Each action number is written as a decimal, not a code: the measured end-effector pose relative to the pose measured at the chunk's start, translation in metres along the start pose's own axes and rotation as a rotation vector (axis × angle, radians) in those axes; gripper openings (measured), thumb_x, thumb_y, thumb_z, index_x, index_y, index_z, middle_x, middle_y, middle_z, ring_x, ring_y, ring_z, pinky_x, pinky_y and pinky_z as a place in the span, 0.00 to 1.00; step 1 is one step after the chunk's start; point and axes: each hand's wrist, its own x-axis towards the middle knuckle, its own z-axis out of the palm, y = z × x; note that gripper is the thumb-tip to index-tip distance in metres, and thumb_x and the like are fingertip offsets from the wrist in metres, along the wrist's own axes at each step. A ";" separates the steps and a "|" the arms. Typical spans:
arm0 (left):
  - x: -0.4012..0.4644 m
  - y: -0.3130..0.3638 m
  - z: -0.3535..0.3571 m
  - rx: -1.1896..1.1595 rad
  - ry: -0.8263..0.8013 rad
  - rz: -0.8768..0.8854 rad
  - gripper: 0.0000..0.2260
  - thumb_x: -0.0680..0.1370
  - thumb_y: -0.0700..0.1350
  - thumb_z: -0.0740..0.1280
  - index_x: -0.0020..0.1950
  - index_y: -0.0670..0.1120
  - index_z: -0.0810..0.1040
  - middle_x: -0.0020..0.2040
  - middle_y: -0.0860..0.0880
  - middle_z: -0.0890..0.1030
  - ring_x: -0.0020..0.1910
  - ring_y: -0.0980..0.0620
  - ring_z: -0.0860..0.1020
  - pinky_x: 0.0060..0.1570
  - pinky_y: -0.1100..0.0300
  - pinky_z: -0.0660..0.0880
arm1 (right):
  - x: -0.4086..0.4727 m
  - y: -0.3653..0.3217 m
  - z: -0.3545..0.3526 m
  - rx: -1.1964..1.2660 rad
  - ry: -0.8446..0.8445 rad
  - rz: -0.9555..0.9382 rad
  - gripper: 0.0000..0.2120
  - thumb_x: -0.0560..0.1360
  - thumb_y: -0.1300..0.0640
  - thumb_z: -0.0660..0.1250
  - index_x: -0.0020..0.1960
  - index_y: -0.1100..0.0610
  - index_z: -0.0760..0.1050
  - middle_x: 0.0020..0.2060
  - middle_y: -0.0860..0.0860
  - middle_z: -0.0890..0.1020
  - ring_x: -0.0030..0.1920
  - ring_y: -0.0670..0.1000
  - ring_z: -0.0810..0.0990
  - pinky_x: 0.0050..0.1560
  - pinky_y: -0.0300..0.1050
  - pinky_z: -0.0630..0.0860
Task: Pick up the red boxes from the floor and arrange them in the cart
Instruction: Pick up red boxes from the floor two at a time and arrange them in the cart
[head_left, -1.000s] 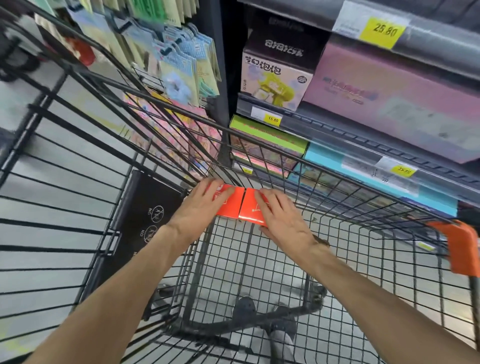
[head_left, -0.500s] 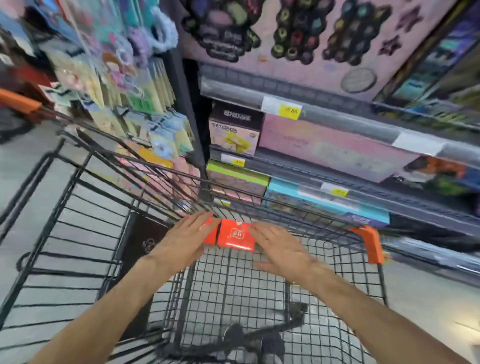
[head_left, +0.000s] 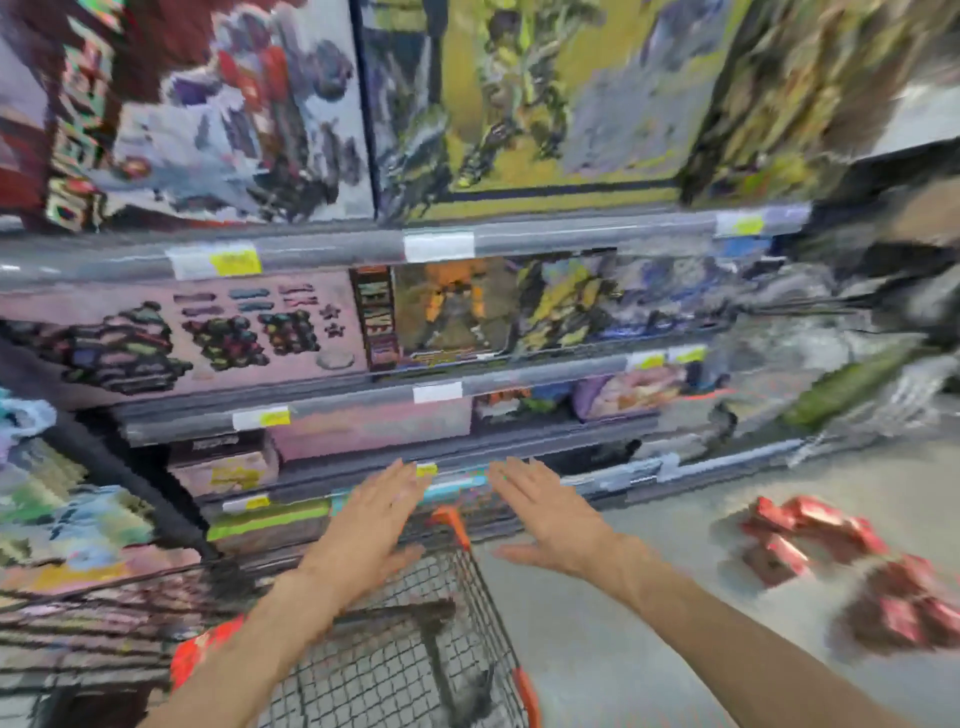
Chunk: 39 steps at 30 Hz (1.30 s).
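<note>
The frame is heavily blurred by motion. My left hand (head_left: 375, 525) and my right hand (head_left: 545, 514) are raised flat above the cart, fingers spread, holding nothing. The black wire cart (head_left: 415, 660) with orange corner trim sits below them. A red box (head_left: 200, 652) shows inside the cart at the lower left, partly hidden by my left forearm. Several red boxes (head_left: 841, 566) lie in a loose pile on the grey floor to the right of the cart, well away from both hands.
Store shelves (head_left: 363, 249) packed with toy boxes and yellow price tags fill the space straight ahead and to the left. Bare grey floor (head_left: 649, 649) lies between the cart and the pile.
Both hands have let go of the red boxes in the cart and lifted away. The view has swung up and to the right, bringing the floor pile into sight.
</note>
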 end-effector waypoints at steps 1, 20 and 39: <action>0.020 0.021 -0.010 -0.001 0.014 0.043 0.44 0.66 0.57 0.80 0.75 0.44 0.66 0.74 0.39 0.70 0.72 0.38 0.70 0.65 0.39 0.73 | -0.019 0.017 -0.010 0.005 0.025 0.032 0.46 0.69 0.31 0.68 0.76 0.60 0.66 0.72 0.59 0.73 0.73 0.61 0.71 0.74 0.60 0.63; 0.299 0.494 -0.062 -0.023 0.057 0.628 0.39 0.72 0.66 0.67 0.75 0.44 0.67 0.73 0.40 0.70 0.72 0.41 0.67 0.71 0.52 0.57 | -0.487 0.301 -0.115 0.041 0.331 0.736 0.46 0.70 0.36 0.74 0.76 0.62 0.63 0.72 0.60 0.70 0.71 0.62 0.68 0.72 0.56 0.66; 0.601 0.739 0.026 -0.066 -0.175 0.929 0.45 0.69 0.72 0.52 0.81 0.48 0.53 0.80 0.44 0.56 0.79 0.43 0.54 0.76 0.47 0.55 | -0.657 0.582 -0.074 0.074 0.371 1.208 0.48 0.72 0.38 0.73 0.80 0.60 0.54 0.77 0.61 0.62 0.77 0.62 0.59 0.77 0.57 0.56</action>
